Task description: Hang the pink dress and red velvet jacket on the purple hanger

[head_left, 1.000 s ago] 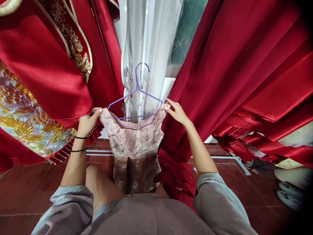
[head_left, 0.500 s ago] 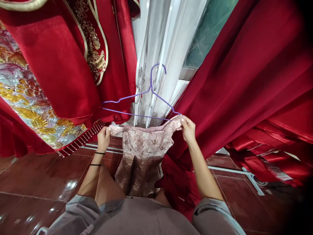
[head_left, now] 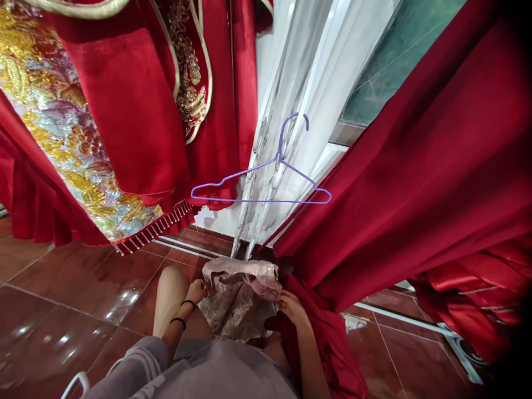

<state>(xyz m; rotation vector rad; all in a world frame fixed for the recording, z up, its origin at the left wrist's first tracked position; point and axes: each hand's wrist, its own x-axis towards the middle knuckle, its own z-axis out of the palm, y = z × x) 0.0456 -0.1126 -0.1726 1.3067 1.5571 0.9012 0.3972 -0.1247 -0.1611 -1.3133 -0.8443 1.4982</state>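
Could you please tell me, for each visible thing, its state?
Thin purple triangular hanger: bare, hanging
Pink floral fabric dress: off the hanger, bodice bunched
Left hand: curled at the dress's edge, grip unclear
Right hand: touching the dress
Red, gold-embroidered garment: hanging
Long red cloth: hanging in folds

Hanger (head_left: 280, 157): smooth, plastic-looking. Below it, dress (head_left: 233, 310): brocade-like cloth, crinkled relief, metallic sheen on the skirt. Left of hanger, red garment (head_left: 137, 116): smooth satiny cloth; its panel (head_left: 78, 130) rough, glittering, densely embroidered. Right of hanger, red drape (head_left: 399, 183): smooth cloth, soft low sheen. Behind hanger, white curtain (head_left: 332, 83): thin-looking cloth, matt. Beneath hanger and to either side, floor (head_left: 37, 327): glossy tile, sharp light reflections.
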